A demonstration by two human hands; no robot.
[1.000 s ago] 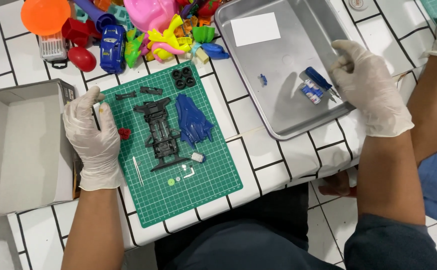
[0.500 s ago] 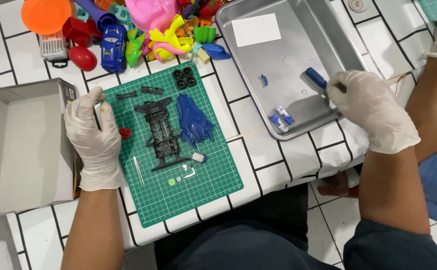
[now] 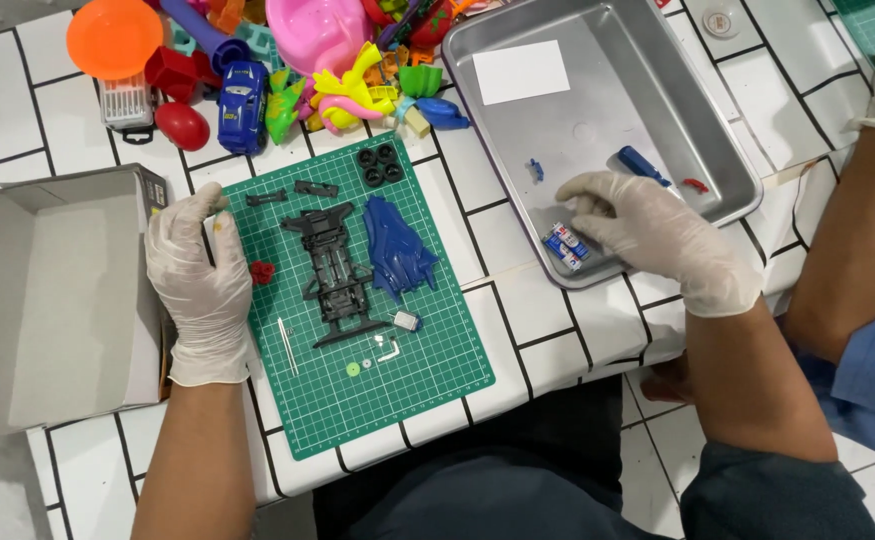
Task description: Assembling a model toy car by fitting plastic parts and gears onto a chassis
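A green cutting mat (image 3: 412, 400) carries a black toy car chassis (image 3: 332, 272), a blue car body shell (image 3: 397, 248), several black wheels (image 3: 378, 166) and small loose parts. My left hand (image 3: 197, 285), gloved in white, rests flat on the mat's left edge beside a small red part (image 3: 261, 271). My right hand (image 3: 657, 235), also gloved, lies inside the metal tray (image 3: 502, 150), fingers spread over two small batteries (image 3: 564, 246). A blue screwdriver (image 3: 641, 165) and a small red piece (image 3: 695, 185) lie just beyond it in the tray.
An open grey cardboard box (image 3: 57, 300) sits at the left. A heap of colourful plastic toys (image 3: 297, 70), with a blue toy car (image 3: 242, 105) and an orange bowl (image 3: 114, 37), fills the back. Another person's arm in a blue sleeve (image 3: 867, 300) is at the right.
My right hand has moved from the tray's right rim leftward into the tray, down onto the batteries; the blue screwdriver now lies in the tray. My left hand stays on the mat.
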